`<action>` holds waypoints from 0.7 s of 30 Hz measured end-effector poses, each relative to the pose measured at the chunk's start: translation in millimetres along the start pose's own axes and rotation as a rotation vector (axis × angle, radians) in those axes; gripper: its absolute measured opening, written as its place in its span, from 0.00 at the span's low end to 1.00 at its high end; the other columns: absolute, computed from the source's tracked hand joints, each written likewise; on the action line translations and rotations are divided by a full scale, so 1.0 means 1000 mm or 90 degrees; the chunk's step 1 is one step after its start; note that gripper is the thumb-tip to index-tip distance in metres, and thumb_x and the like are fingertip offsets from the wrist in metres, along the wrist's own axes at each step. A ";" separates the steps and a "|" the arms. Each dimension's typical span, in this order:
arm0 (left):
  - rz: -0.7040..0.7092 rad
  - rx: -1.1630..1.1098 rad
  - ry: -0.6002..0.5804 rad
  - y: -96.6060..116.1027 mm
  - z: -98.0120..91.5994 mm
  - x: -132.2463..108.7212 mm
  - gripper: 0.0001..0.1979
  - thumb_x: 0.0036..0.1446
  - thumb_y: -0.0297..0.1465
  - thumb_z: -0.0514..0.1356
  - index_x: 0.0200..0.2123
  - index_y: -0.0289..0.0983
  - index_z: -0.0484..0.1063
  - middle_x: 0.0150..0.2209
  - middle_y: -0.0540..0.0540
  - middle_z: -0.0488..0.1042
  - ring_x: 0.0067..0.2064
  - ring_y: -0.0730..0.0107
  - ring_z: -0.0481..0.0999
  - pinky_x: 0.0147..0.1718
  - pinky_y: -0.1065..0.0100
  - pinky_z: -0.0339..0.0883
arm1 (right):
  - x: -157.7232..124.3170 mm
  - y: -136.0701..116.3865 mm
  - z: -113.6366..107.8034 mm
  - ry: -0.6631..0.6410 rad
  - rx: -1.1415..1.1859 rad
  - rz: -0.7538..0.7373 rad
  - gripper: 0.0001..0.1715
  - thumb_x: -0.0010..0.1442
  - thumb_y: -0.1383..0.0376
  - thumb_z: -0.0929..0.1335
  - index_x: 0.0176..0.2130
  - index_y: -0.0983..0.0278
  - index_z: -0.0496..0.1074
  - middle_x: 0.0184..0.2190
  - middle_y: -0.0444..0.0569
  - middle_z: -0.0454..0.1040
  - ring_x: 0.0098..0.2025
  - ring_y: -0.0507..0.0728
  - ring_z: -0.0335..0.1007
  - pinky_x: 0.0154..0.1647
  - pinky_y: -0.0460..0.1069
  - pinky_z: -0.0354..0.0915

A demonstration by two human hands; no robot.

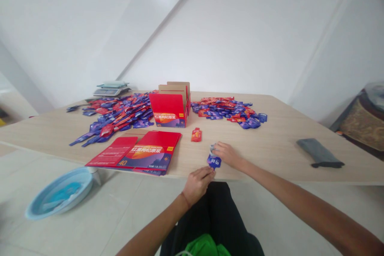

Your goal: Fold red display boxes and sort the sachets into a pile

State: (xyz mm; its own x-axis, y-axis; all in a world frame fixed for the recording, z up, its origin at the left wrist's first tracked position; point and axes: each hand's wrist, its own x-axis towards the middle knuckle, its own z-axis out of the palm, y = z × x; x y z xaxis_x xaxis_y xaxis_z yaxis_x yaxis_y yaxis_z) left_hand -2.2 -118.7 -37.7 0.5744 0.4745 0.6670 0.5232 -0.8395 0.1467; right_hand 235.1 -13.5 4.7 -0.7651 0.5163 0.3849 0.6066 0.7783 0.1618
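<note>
A small purple pouch [214,161] with white lettering lies at the table's front edge, its narrow end towards me. My left hand [198,183] pinches that near end between thumb and fingers. Over the pouch's far end, my right hand [227,153] is closed on a small greyish-white cloth or wipe [212,150], pressed against the pouch; its exact kind is hard to make out. A single red pouch [196,135] lies flat a little beyond my hands, apart from both.
Left of my hands lies a stack of flattened red cartons [150,150]. Behind it stand open red boxes [168,110] between two heaps of pouches, a left heap [120,114] and a right heap [223,108]. A scale [111,89], grey cloth [319,152] and blue basin [60,194] are also around.
</note>
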 end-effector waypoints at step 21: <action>-0.037 -0.039 -0.083 0.007 -0.030 0.013 0.17 0.72 0.31 0.56 0.61 0.44 0.73 0.55 0.43 0.78 0.56 0.63 0.78 0.57 0.60 0.76 | -0.137 0.098 -0.042 0.035 -0.078 0.454 0.20 0.64 0.70 0.63 0.48 0.57 0.81 0.45 0.52 0.78 0.48 0.58 0.72 0.47 0.50 0.65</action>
State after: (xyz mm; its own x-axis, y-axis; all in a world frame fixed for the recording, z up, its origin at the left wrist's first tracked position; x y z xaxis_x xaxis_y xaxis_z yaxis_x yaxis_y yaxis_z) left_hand -9.6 -126.5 -5.5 0.6229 0.5503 0.5561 0.5215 -0.8219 0.2292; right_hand 408.3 -23.2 6.0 -0.1646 0.8619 0.4796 0.9761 0.2122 -0.0465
